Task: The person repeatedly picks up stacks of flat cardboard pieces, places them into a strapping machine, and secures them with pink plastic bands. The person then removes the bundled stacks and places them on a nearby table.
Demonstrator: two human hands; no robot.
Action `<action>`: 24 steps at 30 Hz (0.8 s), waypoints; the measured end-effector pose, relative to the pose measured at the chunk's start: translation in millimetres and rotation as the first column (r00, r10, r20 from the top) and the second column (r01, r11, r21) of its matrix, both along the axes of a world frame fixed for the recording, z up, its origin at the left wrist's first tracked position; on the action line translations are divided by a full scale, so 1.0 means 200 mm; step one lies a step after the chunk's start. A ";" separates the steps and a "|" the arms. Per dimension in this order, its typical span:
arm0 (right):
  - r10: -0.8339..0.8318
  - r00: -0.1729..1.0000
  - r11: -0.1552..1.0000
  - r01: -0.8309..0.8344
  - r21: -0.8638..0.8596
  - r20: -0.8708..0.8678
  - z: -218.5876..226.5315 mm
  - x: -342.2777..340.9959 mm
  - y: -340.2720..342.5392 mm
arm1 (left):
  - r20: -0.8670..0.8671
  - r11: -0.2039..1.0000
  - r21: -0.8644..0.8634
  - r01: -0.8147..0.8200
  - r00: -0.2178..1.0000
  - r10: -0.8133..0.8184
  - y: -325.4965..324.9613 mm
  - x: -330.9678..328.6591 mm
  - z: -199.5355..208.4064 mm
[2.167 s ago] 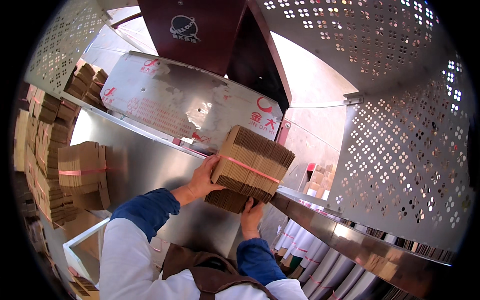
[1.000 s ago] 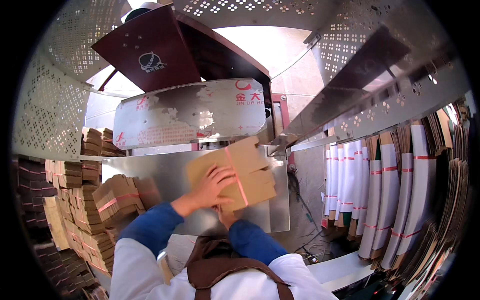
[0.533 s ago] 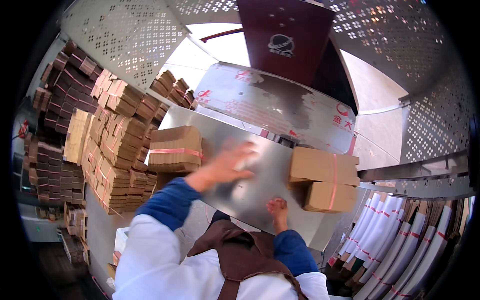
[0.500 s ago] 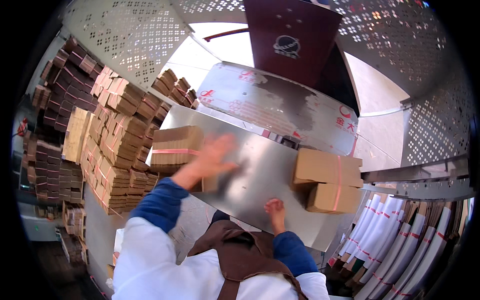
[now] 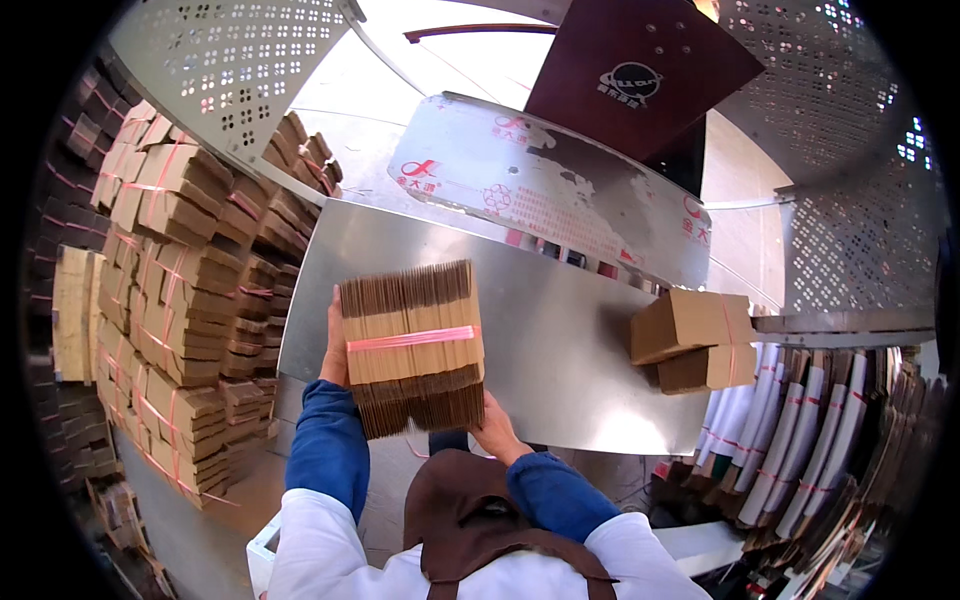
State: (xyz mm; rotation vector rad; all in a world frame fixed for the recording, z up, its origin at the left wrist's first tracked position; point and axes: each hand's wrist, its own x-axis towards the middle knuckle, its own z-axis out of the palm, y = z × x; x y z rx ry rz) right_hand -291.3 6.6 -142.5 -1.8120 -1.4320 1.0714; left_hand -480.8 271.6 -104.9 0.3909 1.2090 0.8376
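A bundle of flat cardboard pieces, bound by a pink strap, is held upright between my two hands over the left part of the metal table. Along its left side my left hand presses, the fingers partly hidden behind the cardboard. My right hand grips the lower right corner, its fingertips out of sight. The cut edges of the stacked sheets face up toward me. A second strapped cardboard bundle lies at the right end of the table, apart from both hands.
Tall stacks of strapped cardboard bundles stand on the left. Beyond the table runs a metal guard plate with red print, under a dark red panel. Perforated metal panels flank the table. White sheet bundles stand at the lower right.
Both hands have closed on the left bundle, which has been turned and tipped up with its sheet edges facing me. My right hand moved left to it. The camera view has shifted.
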 end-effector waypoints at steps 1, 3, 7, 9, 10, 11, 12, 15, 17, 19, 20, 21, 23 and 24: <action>-0.018 1.000 1.000 0.018 0.010 -0.014 -0.01 -0.01 -0.04 | -0.112 0.990 0.113 0.084 0.991 -0.071 0.00 0.03 0.01; 0.068 0.998 0.988 -0.069 -0.137 -0.014 0.00 0.01 -0.09 | -0.257 0.927 0.303 0.222 0.956 -0.144 0.04 0.05 0.04; -0.119 0.931 0.987 0.074 -0.141 -0.345 0.30 0.10 -0.32 | -0.478 0.711 0.499 0.496 0.842 -0.251 -0.09 0.11 0.27; -0.436 0.657 0.899 0.283 -0.334 -0.615 0.37 0.16 -0.45 | -0.616 0.607 0.419 0.675 0.703 -0.355 -0.20 0.19 0.43; -0.558 0.449 0.829 0.341 -0.444 -0.698 0.40 0.20 -0.53 | -0.681 0.547 0.365 0.753 0.617 -0.395 -0.28 0.24 0.46; -0.616 0.285 0.785 0.297 -0.543 -0.735 0.33 0.29 -0.62 | -0.646 0.571 0.341 0.747 0.627 -0.434 -0.38 0.29 0.43; -0.623 0.133 0.772 0.265 -0.578 -0.771 0.42 0.39 -0.64 | -0.619 0.600 0.318 0.734 0.641 -0.455 -0.48 0.34 0.38; -0.641 0.048 0.708 0.423 -0.566 -0.766 0.29 0.64 -0.86 | -0.609 0.586 0.349 0.731 0.653 -0.451 -0.85 0.60 0.40; -0.622 0.027 0.674 0.527 -0.518 -0.782 0.08 0.83 -0.99 | -0.520 0.650 0.358 0.671 0.721 -0.458 -1.11 0.79 0.47; -0.699 -0.013 0.574 0.586 -0.572 -0.715 0.17 1.02 -0.97 | -0.422 0.753 0.347 0.560 0.810 -0.408 -1.30 0.92 0.45; -0.734 -0.046 0.514 0.615 -0.599 -0.677 0.21 1.11 -0.95 | -0.429 0.766 0.357 0.536 0.822 -0.375 -1.35 1.00 0.45; -0.736 -0.038 0.525 0.599 -0.605 -0.676 0.22 1.20 -0.94 | -0.434 0.780 0.358 0.513 0.831 -0.348 -1.40 1.06 0.44; -0.739 -0.011 0.552 0.562 -0.616 -0.673 0.22 1.34 -0.91 | -0.445 0.795 0.370 0.481 0.843 -0.303 -1.48 1.16 0.42; -0.745 -0.036 0.547 0.540 -0.640 -0.667 0.22 1.39 -0.91 | -0.451 0.795 0.380 0.473 0.845 -0.287 -1.49 1.21 0.41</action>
